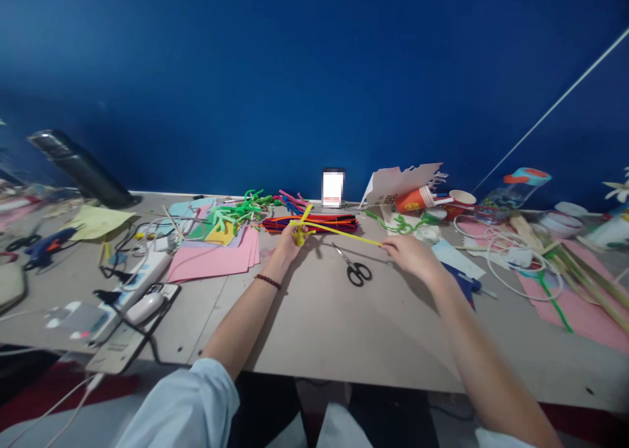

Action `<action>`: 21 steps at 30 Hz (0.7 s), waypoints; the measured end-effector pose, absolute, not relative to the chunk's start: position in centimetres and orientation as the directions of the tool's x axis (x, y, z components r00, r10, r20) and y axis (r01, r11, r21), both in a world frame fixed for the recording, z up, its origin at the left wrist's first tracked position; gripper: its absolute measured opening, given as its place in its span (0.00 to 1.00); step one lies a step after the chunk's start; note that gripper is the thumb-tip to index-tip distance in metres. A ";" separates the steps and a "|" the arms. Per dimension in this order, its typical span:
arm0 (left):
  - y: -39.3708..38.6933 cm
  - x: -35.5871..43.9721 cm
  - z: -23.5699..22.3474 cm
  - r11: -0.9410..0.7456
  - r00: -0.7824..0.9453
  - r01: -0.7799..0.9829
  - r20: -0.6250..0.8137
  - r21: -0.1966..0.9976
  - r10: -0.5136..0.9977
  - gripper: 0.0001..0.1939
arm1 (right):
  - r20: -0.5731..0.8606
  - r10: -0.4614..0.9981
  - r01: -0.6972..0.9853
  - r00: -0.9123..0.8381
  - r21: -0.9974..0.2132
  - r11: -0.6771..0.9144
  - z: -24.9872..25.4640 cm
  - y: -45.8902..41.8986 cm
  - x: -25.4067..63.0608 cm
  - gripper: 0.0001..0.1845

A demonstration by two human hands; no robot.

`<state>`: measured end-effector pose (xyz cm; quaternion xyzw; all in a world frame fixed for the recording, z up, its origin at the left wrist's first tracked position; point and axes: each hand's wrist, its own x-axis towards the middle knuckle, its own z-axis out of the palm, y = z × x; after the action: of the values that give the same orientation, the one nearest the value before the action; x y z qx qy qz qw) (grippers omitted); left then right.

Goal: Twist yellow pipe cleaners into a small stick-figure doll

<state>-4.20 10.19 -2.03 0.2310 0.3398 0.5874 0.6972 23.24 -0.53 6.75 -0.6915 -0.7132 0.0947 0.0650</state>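
Observation:
A yellow pipe cleaner (344,231) stretches almost straight between my two hands above the table. My left hand (289,242) is closed on its bent, twisted end, where several yellow loops and ends stick out. The far tip is pinched between the fingers of my right hand (405,253). Under the stretched length lies a pair of scissors (354,268) with black handles, blades pointing away from me and slightly parted. Just behind my left hand rests a bundle of red, orange and purple pipe cleaners (334,223).
A phone (333,189) stands against the blue wall. Left are green pipe cleaners (240,209), pink paper (211,261), a power strip (130,294) and a glue gun (49,246). Right are paper cups (415,200), a white cable (521,284) and a plastic bottle (515,189).

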 end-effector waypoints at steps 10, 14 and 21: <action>9.5 -3.9 -2.0 0.220 0.196 -0.575 -0.128 0.788 0.972 0.06 | 0.089 0.994 0.805 0.068 -0.593 -0.002 3.8 -8.2 29.2 0.16; 8.7 -3.4 -1.7 0.246 0.282 -0.514 -0.110 0.822 0.953 0.09 | 0.211 0.965 0.757 0.158 -0.653 0.018 -0.2 -11.3 30.2 0.20; 7.7 -2.9 -1.1 0.235 0.377 -0.404 -0.073 0.884 0.923 0.11 | 0.281 0.910 0.650 0.305 -0.760 0.017 -3.7 -14.1 31.1 0.24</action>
<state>-2.92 7.69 -1.09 0.4124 0.3146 0.4608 0.7202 31.10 -14.12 -3.70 -0.6846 -0.5695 0.1517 0.4290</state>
